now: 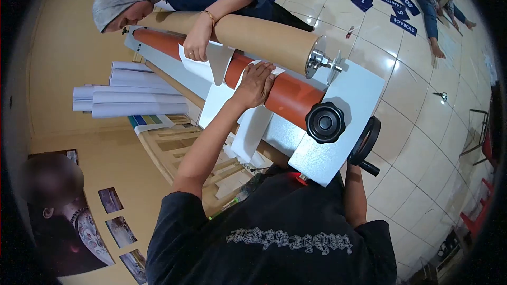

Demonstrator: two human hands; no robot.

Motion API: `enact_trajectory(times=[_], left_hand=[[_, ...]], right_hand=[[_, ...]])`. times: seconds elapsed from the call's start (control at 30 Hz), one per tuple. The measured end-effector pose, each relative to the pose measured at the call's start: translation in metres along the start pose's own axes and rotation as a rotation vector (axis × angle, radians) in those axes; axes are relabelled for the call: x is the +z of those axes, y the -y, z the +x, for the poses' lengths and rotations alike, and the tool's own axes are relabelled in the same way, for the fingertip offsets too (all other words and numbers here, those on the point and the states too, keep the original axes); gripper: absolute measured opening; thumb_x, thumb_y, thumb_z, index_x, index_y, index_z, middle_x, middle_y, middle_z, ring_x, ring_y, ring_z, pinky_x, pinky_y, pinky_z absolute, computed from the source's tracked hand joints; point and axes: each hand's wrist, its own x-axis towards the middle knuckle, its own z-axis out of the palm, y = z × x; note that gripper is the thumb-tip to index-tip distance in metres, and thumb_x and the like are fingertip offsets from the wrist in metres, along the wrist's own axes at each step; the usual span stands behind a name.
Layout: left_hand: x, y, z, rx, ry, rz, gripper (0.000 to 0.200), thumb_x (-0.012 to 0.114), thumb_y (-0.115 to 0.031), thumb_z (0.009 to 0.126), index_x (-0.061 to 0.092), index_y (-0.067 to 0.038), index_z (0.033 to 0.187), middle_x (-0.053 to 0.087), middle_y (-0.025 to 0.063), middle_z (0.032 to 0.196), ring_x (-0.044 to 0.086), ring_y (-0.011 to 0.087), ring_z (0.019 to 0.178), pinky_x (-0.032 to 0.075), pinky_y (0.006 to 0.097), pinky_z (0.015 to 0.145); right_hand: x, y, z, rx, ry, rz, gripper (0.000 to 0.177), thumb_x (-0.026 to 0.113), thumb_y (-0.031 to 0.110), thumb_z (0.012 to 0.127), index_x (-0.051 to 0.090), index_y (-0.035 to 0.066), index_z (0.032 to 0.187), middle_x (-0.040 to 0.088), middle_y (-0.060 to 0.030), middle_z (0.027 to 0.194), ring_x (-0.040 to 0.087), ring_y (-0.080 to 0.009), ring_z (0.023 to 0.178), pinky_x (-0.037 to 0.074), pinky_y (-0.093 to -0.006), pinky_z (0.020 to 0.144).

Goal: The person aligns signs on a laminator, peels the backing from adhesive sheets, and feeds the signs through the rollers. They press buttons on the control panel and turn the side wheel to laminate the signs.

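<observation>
My left hand lies flat, fingers stretched out, on a white sheet over the red-orange roller of a laminating machine. Below that hand, a strip of white paper hangs down the near side. My right forearm runs up behind the machine's end plate, close to the black handwheel; the fingers are hidden there. On the end plate sits a black knob. Across the machine, a co-worker's hand rests on another white piece curling off the roller.
A large brown roll lies above the roller. White paper rolls are stacked at left beside a wooden rack. Dark blue signs and scissors lie on the tiled floor. Another person sits at the far right.
</observation>
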Motion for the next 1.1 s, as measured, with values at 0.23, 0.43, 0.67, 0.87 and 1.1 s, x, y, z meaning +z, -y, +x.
enact_trajectory(times=[0.23,0.43,0.67,0.87,1.1], left_hand=[[-0.003,-0.001,0.002,-0.015,0.024,-0.024,0.041,0.035,-0.027,0.099,0.052,0.001,0.125,0.052,0.0171,0.131,0.043,0.0343,0.126,0.026,0.0505,0.107],[-0.004,-0.001,0.000,-0.024,0.033,-0.039,0.042,0.034,-0.028,0.100,0.051,0.001,0.126,0.052,0.0178,0.131,0.042,0.0350,0.128,0.025,0.0502,0.109],[-0.006,-0.002,-0.002,-0.028,0.030,-0.046,0.039,0.037,-0.026,0.100,0.050,-0.001,0.127,0.050,0.0181,0.133,0.041,0.0349,0.129,0.027,0.0523,0.107],[-0.002,0.002,-0.003,-0.007,-0.023,-0.042,0.037,0.038,-0.024,0.099,0.051,0.000,0.125,0.053,0.0184,0.129,0.044,0.0359,0.125,0.028,0.0513,0.107],[0.001,0.001,-0.004,-0.012,-0.028,-0.045,0.040,0.036,-0.026,0.100,0.051,0.000,0.125,0.053,0.0180,0.129,0.043,0.0347,0.127,0.026,0.0508,0.108]], right_hand=[[-0.008,-0.001,-0.007,-0.001,-0.060,-0.025,0.037,0.055,0.037,0.089,0.067,0.004,0.100,0.069,-0.0180,0.091,0.065,-0.0323,0.082,0.049,-0.0420,0.074],[0.006,0.010,0.001,0.008,-0.091,-0.018,0.037,0.055,0.037,0.089,0.067,0.003,0.099,0.069,-0.0180,0.091,0.065,-0.0326,0.083,0.049,-0.0422,0.074],[-0.004,0.001,0.000,-0.025,-0.116,-0.047,0.037,0.055,0.037,0.089,0.067,0.003,0.099,0.069,-0.0181,0.091,0.065,-0.0330,0.083,0.049,-0.0423,0.074],[0.009,0.015,0.000,-0.048,-0.152,-0.085,0.037,0.055,0.037,0.089,0.067,0.003,0.099,0.069,-0.0181,0.091,0.065,-0.0334,0.083,0.049,-0.0425,0.075],[0.011,0.015,-0.001,-0.006,-0.225,-0.151,0.037,0.056,0.037,0.089,0.067,0.003,0.098,0.069,-0.0181,0.091,0.065,-0.0338,0.083,0.049,-0.0426,0.075]])
